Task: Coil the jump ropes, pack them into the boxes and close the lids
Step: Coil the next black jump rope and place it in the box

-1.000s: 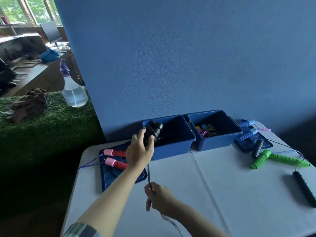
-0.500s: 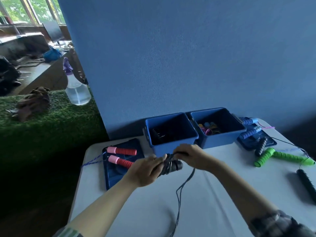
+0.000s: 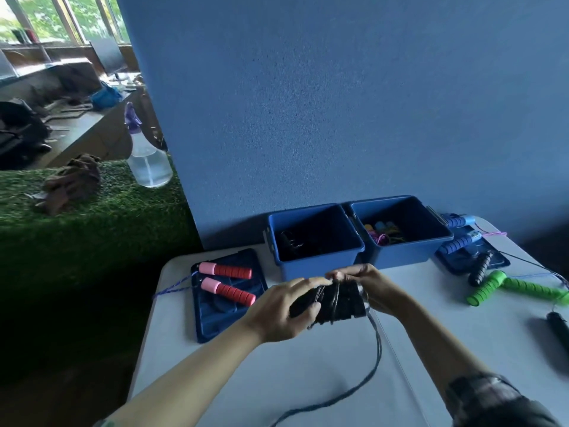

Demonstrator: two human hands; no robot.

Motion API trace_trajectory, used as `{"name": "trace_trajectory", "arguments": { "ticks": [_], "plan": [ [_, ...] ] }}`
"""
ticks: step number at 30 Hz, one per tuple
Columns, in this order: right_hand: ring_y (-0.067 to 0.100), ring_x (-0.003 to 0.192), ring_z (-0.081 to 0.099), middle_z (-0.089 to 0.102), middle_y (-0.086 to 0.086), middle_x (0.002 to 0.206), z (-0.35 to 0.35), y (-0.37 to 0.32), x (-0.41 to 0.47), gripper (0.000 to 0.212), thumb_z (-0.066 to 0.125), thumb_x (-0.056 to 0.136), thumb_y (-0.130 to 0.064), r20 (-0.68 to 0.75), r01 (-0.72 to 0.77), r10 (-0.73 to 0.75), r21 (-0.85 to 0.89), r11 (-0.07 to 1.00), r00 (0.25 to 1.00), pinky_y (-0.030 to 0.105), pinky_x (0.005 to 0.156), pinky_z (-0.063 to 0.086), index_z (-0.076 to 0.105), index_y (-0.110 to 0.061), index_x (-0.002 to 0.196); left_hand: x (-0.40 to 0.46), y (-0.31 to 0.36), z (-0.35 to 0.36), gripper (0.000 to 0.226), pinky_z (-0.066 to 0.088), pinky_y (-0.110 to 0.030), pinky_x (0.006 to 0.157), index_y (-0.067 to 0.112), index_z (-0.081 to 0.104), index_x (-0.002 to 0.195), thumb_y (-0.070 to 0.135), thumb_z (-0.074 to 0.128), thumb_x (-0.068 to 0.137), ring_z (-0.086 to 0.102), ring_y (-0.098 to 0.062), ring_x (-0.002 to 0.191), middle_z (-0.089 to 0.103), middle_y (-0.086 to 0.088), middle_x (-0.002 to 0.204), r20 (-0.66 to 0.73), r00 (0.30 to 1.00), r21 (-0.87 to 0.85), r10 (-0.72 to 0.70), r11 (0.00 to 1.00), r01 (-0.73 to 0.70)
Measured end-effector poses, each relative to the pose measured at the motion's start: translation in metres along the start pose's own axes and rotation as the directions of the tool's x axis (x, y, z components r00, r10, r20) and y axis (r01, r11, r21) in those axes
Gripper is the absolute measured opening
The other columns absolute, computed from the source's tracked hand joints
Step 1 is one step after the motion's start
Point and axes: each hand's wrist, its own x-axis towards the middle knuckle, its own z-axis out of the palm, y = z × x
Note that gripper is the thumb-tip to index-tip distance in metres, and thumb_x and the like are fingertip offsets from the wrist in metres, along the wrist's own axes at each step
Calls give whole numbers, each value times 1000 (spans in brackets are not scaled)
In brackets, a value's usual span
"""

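At the centre of the worktop (image 3: 215,380), the left hand (image 3: 277,312) grips the black handles (image 3: 335,303) of a jump rope, fingers curled round their left end, while the right hand (image 3: 374,288) pinches the thin cord (image 3: 377,343) against their right end, apparently mid-wrap. Several turns of cord already lie across the handles; the remaining length trails off toward 6 o'clock over the worktop. Judged from its look, the bundle is light; the handles are stiff with ribbed grips that should resist slipping, whereas the cord is limp, thin and prone to springing loose or tangling. Best hold is judged to be across both handles together, thumb pinning the last turn. At 12 o'clock from the hands stands the left box (image 3: 314,241), open, with dark contents that cannot be made out; the right box (image 3: 400,232) just beside it holds coloured rope. A pink-handled rope (image 3: 226,280) rests on a lid (image 3: 215,318) at 9 o'clock; a green-handled rope (image 3: 508,288) lies at 3 o'clock.
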Motion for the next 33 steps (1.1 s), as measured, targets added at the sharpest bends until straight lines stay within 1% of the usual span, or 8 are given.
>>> {"name": "trace_trajectory", "arguments": {
  "ticks": [5, 7, 11, 16, 19, 23, 28, 33],
  "plan": [
    [22, 61, 53, 61, 9, 63, 17, 26, 5, 12, 51, 92, 0, -100, 33, -47, -142, 989, 994, 25, 56, 48, 57, 0, 81, 10, -3, 2, 29, 44, -17, 67, 19, 52, 120, 28, 48, 93, 56, 1, 69, 59, 18, 79, -216, 972, -154, -89, 986, 56],
    [16, 50, 50, 59, 6, 58, 30, 37, 5, 18, 45, 99, -15, -123, -19, -1, -164, 986, 992, 23, 51, 47, 62, -12, 93, 18, -9, 0, 33, 42, -17, 62, 17, 54, 117, 34, 48, 90, 54, 1, 60, 57, 18, 68, -345, 919, -187, -190, 974, 131],
    [12, 45, 51, 55, 5, 57, 59, 52, 3, 20, 45, 99, -17, -143, -86, 59, -188, 978, 988, 28, 49, 53, 59, -20, 113, 24, -28, -1, 37, 45, -22, 67, 15, 55, 113, 41, 46, 87, 56, -5, 70, 59, 10, 77, -480, 848, -77, -223, 974, 213],
    [15, 42, 53, 58, 3, 56, 90, 65, -9, 16, 47, 97, -17, -199, -139, 74, -340, 930, 977, 29, 48, 51, 59, -6, 94, 27, -43, -6, 41, 40, -25, 57, 20, 52, 111, 47, 40, 83, 62, -23, 76, 65, -4, 94, -610, 746, 88, -268, 912, 400],
    [2, 44, 52, 65, -1, 65, 101, 67, -20, 16, 45, 96, -19, -228, -97, -54, -601, 793, 972, 17, 51, 42, 54, -13, 84, 26, -50, -13, 38, 38, -27, 56, 19, 50, 111, 45, 41, 84, 63, -30, 76, 64, -9, 99, -642, 696, 128, -321, 851, 510],
    [16, 61, 56, 67, 8, 77, 104, 49, -29, 17, 45, 95, -20, -131, 38, -229, -788, 614, 965, 27, 58, 42, 57, -10, 88, 14, -61, -12, 28, 36, -26, 47, 16, 51, 112, 35, 53, 90, 62, -33, 64, 61, -11, 92, -549, 759, 282, -349, 778, 562],
    [25, 80, 56, 61, 2, 89, 72, 12, -22, 14, 46, 95, -23, 7, 163, -368, -904, 394, 930, 38, 69, 46, 57, -16, 93, -12, -72, 2, 39, 45, -29, 43, 16, 52, 113, 43, 39, 87, 64, -25, 57, 62, -5, 83, -290, 936, 521, -202, 786, 331],
    [13, 82, 58, 64, -3, 89, 32, -4, -8, 14, 54, 94, -22, 245, 350, -328, -883, 314, 912, 31, 75, 45, 66, -16, 95, -30, -63, 15, 32, 49, -27, 46, 18, 48, 114, 34, 49, 86, 63, -19, 60, 63, 0, 84, 3, 1000, 403, -9, 915, 7]
  ]
}}
